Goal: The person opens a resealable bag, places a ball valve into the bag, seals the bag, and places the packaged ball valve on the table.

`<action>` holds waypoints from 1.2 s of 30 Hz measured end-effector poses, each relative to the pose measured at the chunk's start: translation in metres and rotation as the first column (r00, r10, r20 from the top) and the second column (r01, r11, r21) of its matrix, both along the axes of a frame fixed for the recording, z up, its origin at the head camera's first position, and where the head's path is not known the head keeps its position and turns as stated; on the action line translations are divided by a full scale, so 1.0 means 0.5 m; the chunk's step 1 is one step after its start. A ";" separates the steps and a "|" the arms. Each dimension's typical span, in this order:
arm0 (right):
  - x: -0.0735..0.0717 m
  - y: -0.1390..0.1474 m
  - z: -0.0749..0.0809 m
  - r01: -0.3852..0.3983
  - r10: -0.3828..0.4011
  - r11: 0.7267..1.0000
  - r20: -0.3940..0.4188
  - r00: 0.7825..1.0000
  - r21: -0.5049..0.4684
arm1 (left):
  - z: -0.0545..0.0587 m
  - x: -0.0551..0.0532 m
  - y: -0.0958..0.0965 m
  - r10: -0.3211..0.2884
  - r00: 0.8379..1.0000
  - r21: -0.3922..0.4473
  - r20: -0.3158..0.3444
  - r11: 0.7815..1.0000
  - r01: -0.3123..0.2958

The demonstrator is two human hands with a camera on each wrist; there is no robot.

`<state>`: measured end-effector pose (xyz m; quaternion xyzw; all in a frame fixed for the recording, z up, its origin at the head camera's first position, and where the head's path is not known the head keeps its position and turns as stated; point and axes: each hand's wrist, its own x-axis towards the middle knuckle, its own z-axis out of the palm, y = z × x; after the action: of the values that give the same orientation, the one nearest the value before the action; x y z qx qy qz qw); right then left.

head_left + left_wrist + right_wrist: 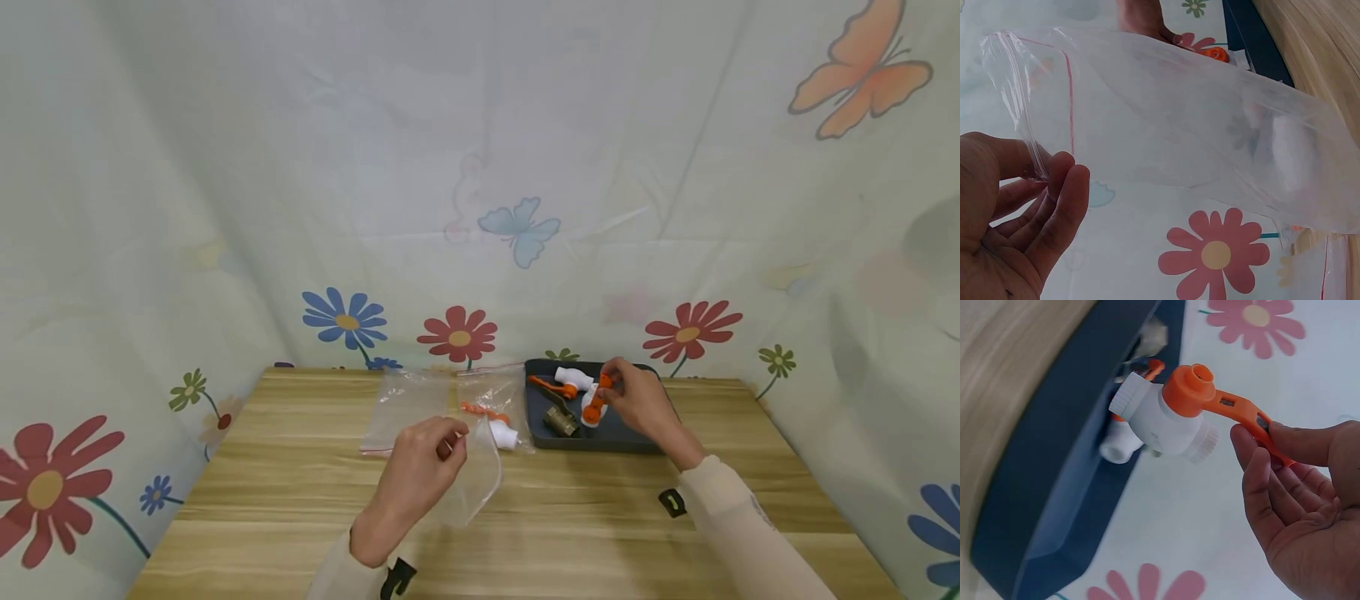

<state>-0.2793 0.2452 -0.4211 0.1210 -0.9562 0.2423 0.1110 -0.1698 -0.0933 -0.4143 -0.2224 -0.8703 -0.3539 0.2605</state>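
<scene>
My left hand (420, 467) pinches the zip edge of a clear plastic zip bag (1166, 125) between thumb and fingers. The bag hangs to the right of that hand, in front of the tray's left side, and nothing shows inside it. With thumb and fingertips my right hand (641, 400) grips the orange lever of a white plastic ball valve (1166, 422). In the right wrist view this valve hangs over the dark tray (1041, 481), its white body away from the palm. Behind it in the tray lies another white valve (573, 377) with an orange lever.
A brass-coloured metal valve (560, 422) lies in the tray's left part. Left of the tray, a clear zip bag (487, 385) contains a white valve with an orange lever; a flat clear bag (408, 408) lies beside it. A flowered curtain (375, 208) stands behind the wooden table (585, 517).
</scene>
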 end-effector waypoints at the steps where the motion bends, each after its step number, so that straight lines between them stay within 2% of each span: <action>1: 0.003 -0.002 0.003 -0.006 0.005 1.000 -0.015 1.000 -0.009 | 0.000 0.000 0.000 0.002 1.000 0.001 0.004 1.000 -0.002; 7: 0.030 -0.019 0.032 -0.063 0.057 0.996 -0.093 0.994 -0.063 | 0.002 -0.001 0.000 0.010 1.000 0.004 -0.003 1.000 -0.010; 18: 0.088 -0.059 0.103 -0.131 0.120 0.991 -0.236 0.964 -0.034 | 0.007 0.000 0.000 0.030 1.000 0.012 0.007 0.999 -0.030; 28: 0.143 -0.092 0.155 -0.227 0.183 0.972 -0.402 0.897 -0.064 | 0.009 -0.001 0.002 0.030 0.999 0.022 -0.016 0.999 -0.030; 31: 0.159 -0.101 0.168 -0.262 0.208 0.963 -0.436 0.876 -0.067 | 0.010 -0.001 0.004 0.031 0.999 0.025 -0.014 0.999 -0.031; 36: 0.190 -0.117 0.190 -0.305 0.237 0.949 -0.466 0.852 -0.075 | 0.012 -0.001 0.006 0.044 0.999 0.029 -0.007 0.999 -0.044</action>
<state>-0.1845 0.1869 -0.3262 0.2994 -0.8569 0.2901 0.3032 -0.1706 -0.0905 -0.4081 -0.2009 -0.8688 -0.3597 0.2746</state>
